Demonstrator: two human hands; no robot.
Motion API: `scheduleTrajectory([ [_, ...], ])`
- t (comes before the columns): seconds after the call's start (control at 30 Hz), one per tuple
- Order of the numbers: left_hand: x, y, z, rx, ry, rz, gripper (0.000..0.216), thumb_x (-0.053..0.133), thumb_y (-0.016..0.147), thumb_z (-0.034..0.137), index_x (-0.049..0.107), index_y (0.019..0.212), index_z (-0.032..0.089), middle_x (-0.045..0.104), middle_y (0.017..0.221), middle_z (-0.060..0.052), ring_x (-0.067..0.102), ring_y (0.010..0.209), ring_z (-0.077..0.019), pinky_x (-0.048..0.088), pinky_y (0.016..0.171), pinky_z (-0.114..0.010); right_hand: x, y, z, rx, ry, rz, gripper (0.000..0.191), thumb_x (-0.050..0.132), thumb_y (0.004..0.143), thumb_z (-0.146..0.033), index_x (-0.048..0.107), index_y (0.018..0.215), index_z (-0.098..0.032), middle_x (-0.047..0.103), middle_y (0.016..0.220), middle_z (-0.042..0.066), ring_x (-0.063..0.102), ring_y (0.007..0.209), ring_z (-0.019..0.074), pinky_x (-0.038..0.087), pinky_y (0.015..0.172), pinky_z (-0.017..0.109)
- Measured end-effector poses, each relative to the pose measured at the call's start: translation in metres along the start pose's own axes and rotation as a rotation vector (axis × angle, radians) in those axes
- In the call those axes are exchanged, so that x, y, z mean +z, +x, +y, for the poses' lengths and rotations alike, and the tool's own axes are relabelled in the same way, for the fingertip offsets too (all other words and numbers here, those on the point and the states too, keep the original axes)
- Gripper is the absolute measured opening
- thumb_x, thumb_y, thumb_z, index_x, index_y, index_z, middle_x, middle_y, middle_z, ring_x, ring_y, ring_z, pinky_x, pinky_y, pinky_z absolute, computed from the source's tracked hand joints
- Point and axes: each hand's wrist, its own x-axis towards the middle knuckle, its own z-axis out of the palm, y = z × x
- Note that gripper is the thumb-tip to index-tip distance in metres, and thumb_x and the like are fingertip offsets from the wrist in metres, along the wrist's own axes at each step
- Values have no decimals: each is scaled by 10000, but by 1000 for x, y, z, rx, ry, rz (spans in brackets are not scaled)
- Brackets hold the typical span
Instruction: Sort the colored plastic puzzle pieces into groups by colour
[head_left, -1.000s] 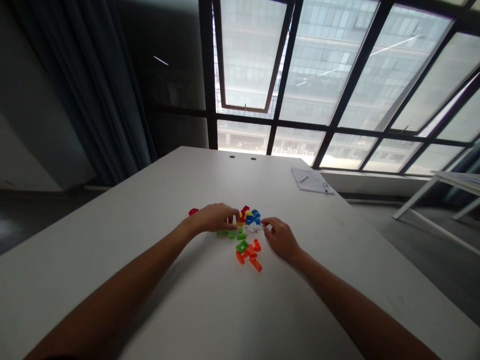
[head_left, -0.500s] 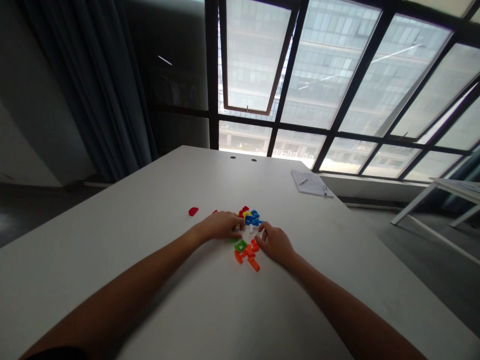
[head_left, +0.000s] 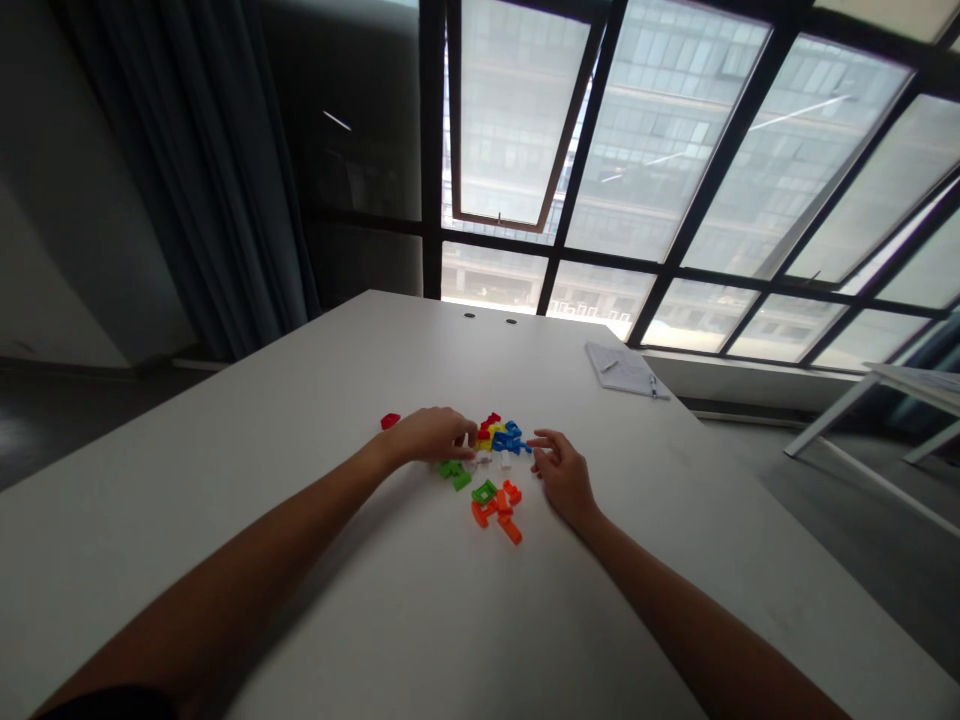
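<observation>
One pale table (head_left: 247, 470) is filling most of my feed. Both forearms are reaching out over it toward 12 o'clock. My left hand (head_left: 427, 435) is lying palm down with its fingertips curling onto the blocks (head_left: 496, 440); I am not seeing whether they are pinching a piece. My right hand (head_left: 564, 475) is hovering loose and released, fingers pointing toward 11 o'clock at the blue blocks (head_left: 511, 434), gripping nothing. A pad (head_left: 626, 370) is lying well apart at 1 o'clock near the far edge. The blocks are sitting between the hands, at 3 o'clock from the left and 9 o'clock from the right, their long axis running from 12 to 6, with the orange blocks (head_left: 501, 512) trailing nearest me. My left hand is touching them, so it is nearer. Green blocks (head_left: 455, 470) are lying just under its fingers. A red piece (head_left: 389, 421) is sitting alone at its 10 o'clock.
</observation>
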Motion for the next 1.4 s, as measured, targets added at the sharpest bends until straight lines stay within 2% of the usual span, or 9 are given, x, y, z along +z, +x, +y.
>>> scheduleTrajectory([
  [0.17, -16, -12, -42, -220, 60, 166, 398, 563, 910, 527, 672, 1209, 288, 717, 1184, -52, 667, 998, -239, 499, 782, -295, -16, -4, -24, 24, -15, -429, 328, 633, 891, -507, 638, 820, -187, 629, 572, -18, 572, 489, 126, 466, 513, 229],
  [0.3, -15, -23, -80, -491, 74, 33, 667, 546, 878, 660, 575, 1393, 237, 610, 1380, -154, 647, 1101, -308, 517, 840, -348, -24, -9, -54, 348, 142, -1125, 418, 708, 845, -571, 673, 970, -174, 752, 812, 43, 679, 576, 147, 535, 556, 244],
  [0.37, -11, -24, -86, -469, 12, -112, 766, 549, 840, 734, 596, 1386, 199, 612, 1368, -191, 657, 1082, -317, 517, 866, -356, -23, -12, -62, 382, 204, -1228, 460, 771, 804, -549, 693, 1061, -175, 766, 981, 82, 744, 765, 188, 590, 704, 294],
  [0.53, -7, -12, -68, -232, -224, -138, 804, 484, 886, 738, 468, 1507, 228, 585, 1448, -146, 644, 1162, -263, 510, 924, -293, -16, -7, -53, 122, 285, -843, 402, 770, 830, -502, 726, 1057, -172, 758, 1078, 100, 713, 1045, 238, 538, 976, 405],
  [0.73, 0, -4, -39, -88, -130, 27, 830, 538, 920, 661, 330, 1594, 222, 339, 1646, -142, 382, 1470, -317, 372, 1164, -428, -21, 15, -10, 83, 172, -188, 383, 729, 801, -554, 692, 852, -176, 733, 740, 50, 706, 746, 218, 561, 794, 385],
  [0.9, 31, 13, 33, 171, 119, 335, 811, 541, 887, 745, 463, 1527, 253, 358, 1636, -136, 253, 1531, -372, 176, 1251, -554, -27, 29, 21, 173, 223, 152, 357, 717, 747, -524, 687, 829, -178, 657, 620, 7, 619, 606, 176, 516, 642, 318],
  [1.03, 61, 38, 95, 291, 164, 330, 964, 520, 815, 843, 432, 1557, 234, 298, 1659, -162, 182, 1545, -416, 115, 1249, -593, -32, 34, 29, 228, 359, 314, 333, 718, 723, -497, 672, 821, -182, 609, 594, -19, 572, 563, 152, 489, 584, 291],
  [1.2, 80, 83, 119, 5, 152, 248, 639, 435, 961, 595, 532, 1497, 261, 381, 1627, -131, 203, 1540, -421, 27, 1236, -635, -35, 36, 35, 239, 388, 396, 322, 702, 717, -497, 640, 808, -195, 550, 562, -52, 526, 514, 135, 457, 544, 278],
  [1.4, 85, 116, 121, -280, 154, 290, 635, 430, 961, 415, 501, 1504, 94, 387, 1590, -258, 209, 1519, -477, 36, 1196, -688, -34, 36, 37, 263, 409, 405, 304, 709, 701, -469, 644, 802, -190, 559, 560, -45, 525, 523, 136, 455, 541, 276],
])
